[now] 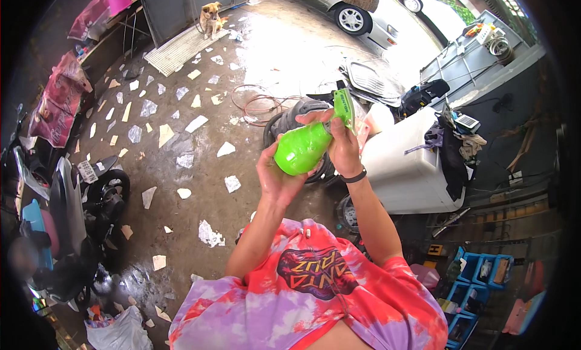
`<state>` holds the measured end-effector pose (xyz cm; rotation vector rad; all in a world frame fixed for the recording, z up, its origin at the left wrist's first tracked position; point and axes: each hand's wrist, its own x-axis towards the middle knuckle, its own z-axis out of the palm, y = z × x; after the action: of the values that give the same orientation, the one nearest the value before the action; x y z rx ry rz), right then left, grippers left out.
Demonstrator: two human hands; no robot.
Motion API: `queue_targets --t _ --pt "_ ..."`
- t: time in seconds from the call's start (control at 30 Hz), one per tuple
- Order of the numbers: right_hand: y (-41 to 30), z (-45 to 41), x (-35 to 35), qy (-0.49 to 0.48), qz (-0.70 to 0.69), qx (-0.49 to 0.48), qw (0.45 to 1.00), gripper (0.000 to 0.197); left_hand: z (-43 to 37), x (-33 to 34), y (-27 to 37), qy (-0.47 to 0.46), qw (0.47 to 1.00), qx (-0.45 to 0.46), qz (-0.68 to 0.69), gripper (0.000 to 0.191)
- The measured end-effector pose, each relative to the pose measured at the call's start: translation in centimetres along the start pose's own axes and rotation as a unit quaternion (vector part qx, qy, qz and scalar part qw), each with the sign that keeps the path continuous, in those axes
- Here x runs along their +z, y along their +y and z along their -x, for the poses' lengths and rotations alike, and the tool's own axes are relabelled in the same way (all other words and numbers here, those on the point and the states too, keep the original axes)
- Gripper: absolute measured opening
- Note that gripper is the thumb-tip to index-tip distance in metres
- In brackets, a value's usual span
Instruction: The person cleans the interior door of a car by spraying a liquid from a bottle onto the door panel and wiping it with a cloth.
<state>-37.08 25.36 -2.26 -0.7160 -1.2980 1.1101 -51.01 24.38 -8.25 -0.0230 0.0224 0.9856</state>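
Observation:
A bright green spray bottle lies tilted between both hands in front of my chest. My left hand cups its rounded base from below. Around the neck, just under the green trigger head, closes my right hand; a dark band circles that wrist. The spray head bears writing and points up and away from me. Behind the bottle, a dark grey rounded machine or container is partly hidden.
Paper-like scraps litter the wet concrete floor. A dog sits on a perforated mat. At left stands a motorbike; at right, a white chest-like container. A coiled hose and a car are farther off.

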Motion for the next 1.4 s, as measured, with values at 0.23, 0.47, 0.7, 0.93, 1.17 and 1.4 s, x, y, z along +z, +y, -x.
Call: queue_targets --t 0.23,0.47,0.7,0.93,1.17,1.4 --pt "-0.1 -0.5 0.5 -0.053 0.036 -0.016 0.998 0.032 -0.3 0.2 -1.1 0.045 0.999 0.005 0.000 0.054" --pt "-0.1 0.5 2.6 -0.038 -0.031 -0.039 0.998 0.034 -2.8 -3.4 0.1 -0.048 0.993 0.064 0.082 0.049" --pt "-2.4 0.4 0.6 -0.117 0.042 0.000 0.992 0.039 -2.6 -3.9 3.8 -0.297 0.888 -0.321 -0.140 0.080" --pt "-0.4 1.2 -0.8 0.019 0.007 -0.034 0.999 0.031 -1.0 -0.3 -0.6 -0.010 0.998 0.053 -0.022 0.032" --pt "0.5 3.1 -0.3 0.001 -0.054 0.007 0.999 0.038 -1.3 -1.2 -0.3 0.047 0.997 -0.043 -0.031 0.052" --pt "-0.2 4.4 -3.3 0.032 -0.011 0.004 0.999 0.038 -1.1 -2.8 -1.8 -0.034 0.934 -0.182 -0.304 0.063"
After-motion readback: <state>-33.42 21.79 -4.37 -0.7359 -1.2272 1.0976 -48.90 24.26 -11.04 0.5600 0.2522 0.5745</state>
